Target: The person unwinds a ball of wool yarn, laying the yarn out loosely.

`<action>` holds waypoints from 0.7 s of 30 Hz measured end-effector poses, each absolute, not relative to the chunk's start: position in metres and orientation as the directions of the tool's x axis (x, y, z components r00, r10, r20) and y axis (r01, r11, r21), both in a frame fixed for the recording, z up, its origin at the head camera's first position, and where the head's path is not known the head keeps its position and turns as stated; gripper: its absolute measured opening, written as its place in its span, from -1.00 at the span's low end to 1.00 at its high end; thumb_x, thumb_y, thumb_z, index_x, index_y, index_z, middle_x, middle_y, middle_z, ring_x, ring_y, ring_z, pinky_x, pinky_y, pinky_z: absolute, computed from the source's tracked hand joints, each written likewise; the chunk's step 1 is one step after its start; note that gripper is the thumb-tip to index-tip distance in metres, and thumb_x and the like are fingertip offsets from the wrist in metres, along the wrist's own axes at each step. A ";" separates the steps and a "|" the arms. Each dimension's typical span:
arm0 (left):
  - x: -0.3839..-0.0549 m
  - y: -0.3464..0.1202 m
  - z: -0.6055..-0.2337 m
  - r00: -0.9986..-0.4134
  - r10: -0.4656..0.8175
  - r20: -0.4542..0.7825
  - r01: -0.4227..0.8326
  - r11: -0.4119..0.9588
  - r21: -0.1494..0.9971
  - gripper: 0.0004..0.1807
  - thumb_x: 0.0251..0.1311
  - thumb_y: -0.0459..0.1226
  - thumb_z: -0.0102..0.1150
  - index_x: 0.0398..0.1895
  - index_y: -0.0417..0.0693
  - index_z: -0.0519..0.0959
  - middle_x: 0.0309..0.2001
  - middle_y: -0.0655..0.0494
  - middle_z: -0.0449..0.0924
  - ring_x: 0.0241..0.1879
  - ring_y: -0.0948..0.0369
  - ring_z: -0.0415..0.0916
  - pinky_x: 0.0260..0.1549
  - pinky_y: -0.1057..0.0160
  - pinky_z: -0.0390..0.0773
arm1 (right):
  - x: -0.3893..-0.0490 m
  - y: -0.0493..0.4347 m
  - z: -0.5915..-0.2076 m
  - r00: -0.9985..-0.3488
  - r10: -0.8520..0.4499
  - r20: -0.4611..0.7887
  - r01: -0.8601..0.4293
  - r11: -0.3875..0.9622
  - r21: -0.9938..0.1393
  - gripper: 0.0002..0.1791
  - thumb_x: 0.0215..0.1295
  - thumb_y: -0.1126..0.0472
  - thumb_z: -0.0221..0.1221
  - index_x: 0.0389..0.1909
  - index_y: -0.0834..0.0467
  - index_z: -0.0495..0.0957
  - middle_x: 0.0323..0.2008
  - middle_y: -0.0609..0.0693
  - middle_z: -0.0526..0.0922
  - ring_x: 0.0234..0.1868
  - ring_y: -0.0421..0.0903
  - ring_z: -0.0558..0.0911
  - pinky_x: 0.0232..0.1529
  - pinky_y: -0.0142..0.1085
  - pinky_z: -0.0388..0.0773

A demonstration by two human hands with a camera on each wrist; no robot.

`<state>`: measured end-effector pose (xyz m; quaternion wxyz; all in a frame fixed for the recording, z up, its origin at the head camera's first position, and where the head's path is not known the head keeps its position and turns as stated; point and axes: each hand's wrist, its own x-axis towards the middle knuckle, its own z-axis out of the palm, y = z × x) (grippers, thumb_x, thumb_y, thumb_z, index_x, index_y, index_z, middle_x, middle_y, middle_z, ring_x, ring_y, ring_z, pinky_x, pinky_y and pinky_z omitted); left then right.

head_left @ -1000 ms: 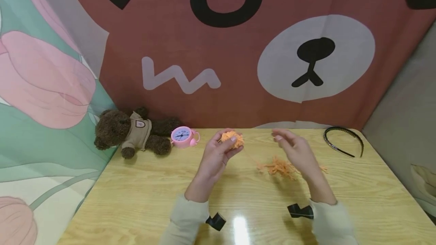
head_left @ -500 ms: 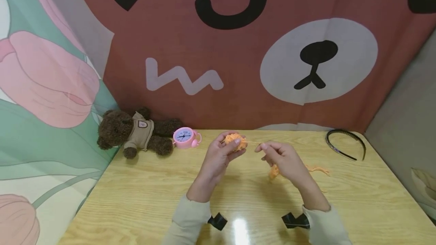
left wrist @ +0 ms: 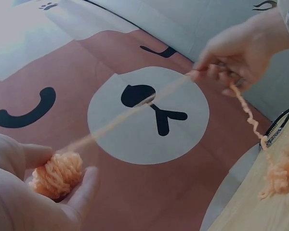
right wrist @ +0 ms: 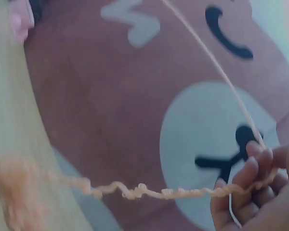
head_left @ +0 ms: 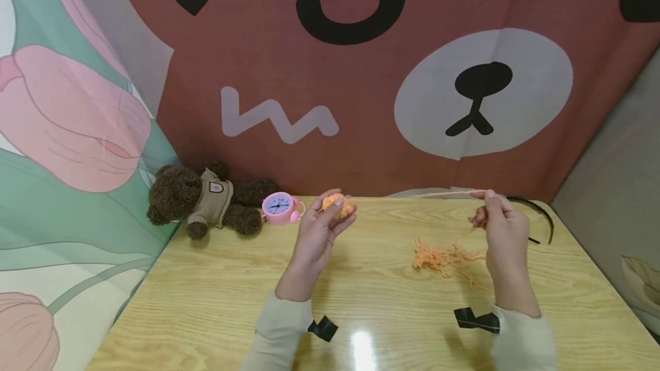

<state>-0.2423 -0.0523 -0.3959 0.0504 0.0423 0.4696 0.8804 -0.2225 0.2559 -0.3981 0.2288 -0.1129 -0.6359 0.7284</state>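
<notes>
A small ball of orange yarn [left wrist: 59, 174] is held in my left hand [head_left: 315, 233], gripped between thumb and fingers. From the ball a taut strand of yarn [right wrist: 216, 65] runs across to my right hand [head_left: 507, 239], which pinches it between thumb and forefinger. Below the right hand a crinkled length of the same yarn [left wrist: 250, 117] hangs down to a loose tangled heap [head_left: 438, 257] on the table. In the right wrist view the other fingers [right wrist: 245, 178] curl near the crinkled strand.
A brown teddy bear [head_left: 208, 196] lies at the back left of the wooden table [head_left: 216, 302], with a pink alarm clock [head_left: 280, 208] by its feet. Behind the right hand lies a black headband [head_left: 541, 219], partly covered. A bear-print cloth [head_left: 361, 85] hangs along the table's back edge.
My right hand came in toward the ball, pinched the strand, then drew it out far to the right. The left hand shifted slightly left, still holding the ball.
</notes>
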 end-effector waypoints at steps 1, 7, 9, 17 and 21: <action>-0.242 -0.053 -0.396 -0.993 0.117 0.023 -0.047 -0.559 0.828 -0.65 0.48 -0.33 0.08 0.27 -0.14 0.41 0.24 -0.18 0.52 -0.07 0.19 0.70 0.02 0.24 0.71 | -0.224 0.262 -0.400 -0.850 0.518 0.091 -0.171 -0.109 -0.979 -0.59 0.47 -0.08 0.13 -0.12 0.20 0.71 -0.62 -0.08 0.44 -0.53 -0.17 0.47 -0.42 -0.47 0.59; -0.244 -0.058 -0.397 -0.999 0.042 0.022 -0.007 -0.587 0.809 -0.59 0.49 -0.32 0.07 0.33 -0.22 0.36 0.19 -0.13 0.56 0.03 0.16 0.67 0.04 0.26 0.70 | -0.225 0.289 -0.408 -0.760 0.650 -0.021 -0.101 -0.150 -0.984 -0.70 0.51 0.02 0.11 -0.28 0.10 0.71 -0.58 -0.11 0.48 -0.51 -0.23 0.48 -0.51 -0.53 0.55; -0.244 -0.059 -0.397 -0.998 0.048 0.028 -0.006 -0.595 0.804 -0.59 0.49 -0.30 0.07 0.33 -0.22 0.35 0.20 -0.13 0.55 0.05 0.15 0.66 0.04 0.26 0.70 | -0.226 0.292 -0.410 -0.767 0.641 -0.012 -0.064 -0.095 -0.993 -0.73 0.52 0.04 0.10 -0.26 0.07 0.69 -0.52 -0.14 0.53 -0.47 -0.25 0.52 -0.47 -0.56 0.55; -0.237 -0.048 -0.392 -0.984 0.169 0.059 -0.052 -0.584 0.810 -0.60 0.49 -0.31 0.07 0.30 -0.25 0.34 0.17 -0.14 0.55 -0.02 0.17 0.70 0.06 0.26 0.70 | -0.231 0.283 -0.425 -0.919 0.363 0.155 0.066 0.529 -0.846 -0.42 0.56 -0.22 -0.10 0.28 0.08 0.55 -0.12 -0.20 0.65 -0.20 -0.55 0.47 -0.20 -0.45 0.47; -0.230 -0.041 -0.389 -0.969 0.234 0.079 -0.063 -0.543 0.837 -0.65 0.49 -0.30 0.07 0.25 -0.22 0.38 0.14 -0.11 0.58 0.00 0.16 0.69 0.07 0.22 0.70 | -0.233 0.263 -0.423 -0.958 0.196 0.209 -0.056 0.587 -0.808 -0.42 0.58 -0.22 -0.11 0.30 0.08 0.54 0.05 0.07 0.71 -0.12 -0.45 0.60 -0.08 -0.30 0.56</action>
